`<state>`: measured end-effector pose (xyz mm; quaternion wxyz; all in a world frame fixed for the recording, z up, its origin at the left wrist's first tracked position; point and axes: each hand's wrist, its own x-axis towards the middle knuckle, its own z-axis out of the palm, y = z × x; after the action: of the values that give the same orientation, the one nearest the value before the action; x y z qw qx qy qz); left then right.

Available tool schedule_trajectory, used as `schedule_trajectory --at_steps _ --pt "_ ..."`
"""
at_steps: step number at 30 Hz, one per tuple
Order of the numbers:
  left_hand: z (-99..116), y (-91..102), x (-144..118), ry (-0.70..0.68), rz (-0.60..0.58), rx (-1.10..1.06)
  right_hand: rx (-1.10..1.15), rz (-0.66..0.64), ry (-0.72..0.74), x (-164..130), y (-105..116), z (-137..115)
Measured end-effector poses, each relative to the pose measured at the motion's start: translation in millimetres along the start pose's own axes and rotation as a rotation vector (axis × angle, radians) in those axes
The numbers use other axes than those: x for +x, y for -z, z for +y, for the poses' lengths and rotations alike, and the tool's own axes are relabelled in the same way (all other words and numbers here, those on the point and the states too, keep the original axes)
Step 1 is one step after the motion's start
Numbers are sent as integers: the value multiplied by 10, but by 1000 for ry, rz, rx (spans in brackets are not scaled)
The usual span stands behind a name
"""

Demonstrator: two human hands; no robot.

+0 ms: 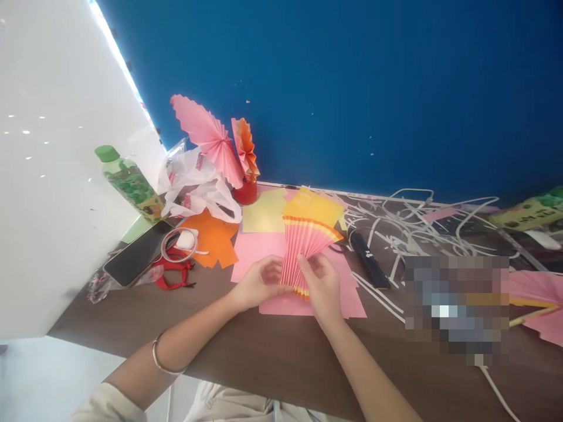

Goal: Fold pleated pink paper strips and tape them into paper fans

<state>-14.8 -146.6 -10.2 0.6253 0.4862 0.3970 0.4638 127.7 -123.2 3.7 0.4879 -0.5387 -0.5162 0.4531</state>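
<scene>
A pleated paper fan (294,246), pink with yellow and orange edges, is held between both hands above the table. My left hand (263,282) grips its lower left side, thumb along the bottom edge. With thumb and fingers closed on the folds, my right hand (324,287) pinches the fan near its middle on the right. The pleats spread wider at the top than between my hands. Beneath lie pink paper sheets (253,249); a yellow sheet (314,204) and a pale green sheet (264,212) are just behind.
Left are orange paper (215,234), a phone (137,255), a tape roll (179,245), red straps (173,275) and a green-capped bottle (132,184). Pink folded paper fans (209,138) stand at the back beside plastic bags (197,181). White cables and strips (396,234) and a black cutter-like object (368,258) lie right.
</scene>
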Motion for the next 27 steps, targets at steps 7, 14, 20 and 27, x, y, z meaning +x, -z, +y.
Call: schedule_trajectory --at_steps 7,14,20,27 --pt "-2 0 2 32 1 -5 87 -39 -26 4 2 64" --pt "14 3 3 61 -8 -67 147 -13 -47 1 22 162" --pt "21 4 -8 65 -20 -64 88 40 -27 9 29 173" --pt "-22 -7 -12 26 1 54 -4 126 -6 -8 17 96"
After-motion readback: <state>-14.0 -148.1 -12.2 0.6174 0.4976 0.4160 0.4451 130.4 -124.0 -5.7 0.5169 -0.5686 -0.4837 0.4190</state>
